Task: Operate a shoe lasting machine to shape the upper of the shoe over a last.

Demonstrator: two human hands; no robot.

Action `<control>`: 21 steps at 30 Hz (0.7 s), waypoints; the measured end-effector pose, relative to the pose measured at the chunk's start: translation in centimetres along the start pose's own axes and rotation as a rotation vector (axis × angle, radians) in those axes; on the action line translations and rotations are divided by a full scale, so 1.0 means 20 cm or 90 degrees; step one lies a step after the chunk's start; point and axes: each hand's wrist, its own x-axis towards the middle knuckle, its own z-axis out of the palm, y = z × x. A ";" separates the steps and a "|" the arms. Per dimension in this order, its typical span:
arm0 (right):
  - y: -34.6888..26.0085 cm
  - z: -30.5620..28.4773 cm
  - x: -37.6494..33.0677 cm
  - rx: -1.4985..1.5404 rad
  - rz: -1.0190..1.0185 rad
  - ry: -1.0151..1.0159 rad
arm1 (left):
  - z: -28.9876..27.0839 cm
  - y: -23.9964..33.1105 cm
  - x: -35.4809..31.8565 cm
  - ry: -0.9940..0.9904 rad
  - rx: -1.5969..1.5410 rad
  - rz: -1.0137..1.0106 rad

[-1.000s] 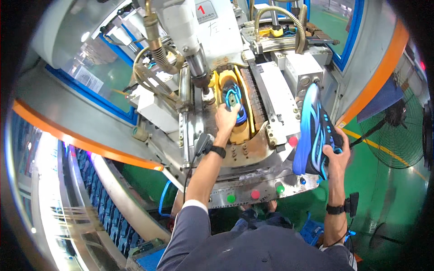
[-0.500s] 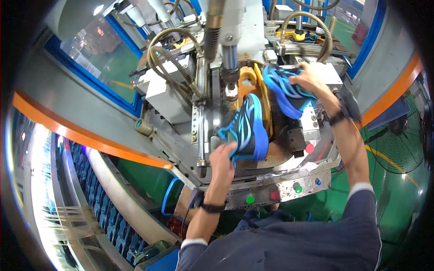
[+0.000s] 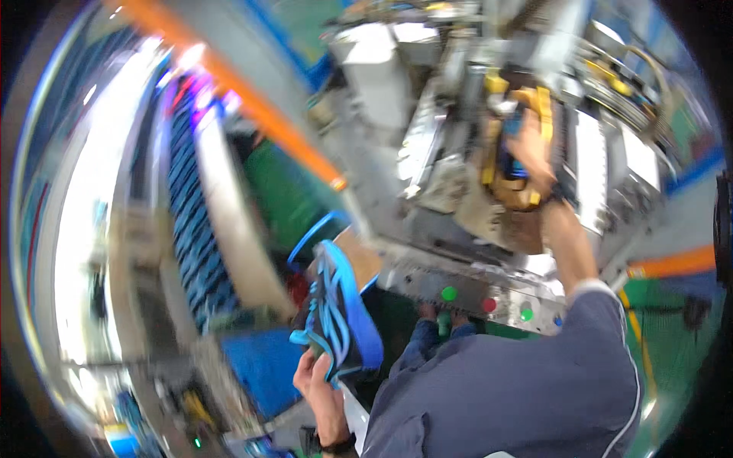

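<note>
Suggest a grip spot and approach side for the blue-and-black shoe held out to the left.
Grip the shoe at its lower end, coming from below, as the left hand does. That end points toward the body, while the long sole edge faces right, probably too wide for the fingers.

I am standing on a green floor (image 3: 672, 336) before a grey machine (image 3: 427, 145) with coloured buttons (image 3: 449, 293) along its front edge. An orange rail (image 3: 252, 91) is crossing overhead, and bright light is flooding in at my left.

Bright, motion-blurred fisheye view; left edge glares white.
</note>
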 end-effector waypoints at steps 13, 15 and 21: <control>-0.60 0.12 -1.58 0.473 -0.329 -0.481 | -0.47 -0.64 -0.52 0.278 -0.216 -0.213; -0.53 0.20 -1.61 0.474 -0.324 -0.485 | -0.60 -0.70 -0.58 0.328 -0.307 -0.210; -0.85 0.23 -1.50 0.397 -0.272 -0.451 | -1.13 -1.00 -0.70 0.550 -0.456 -0.182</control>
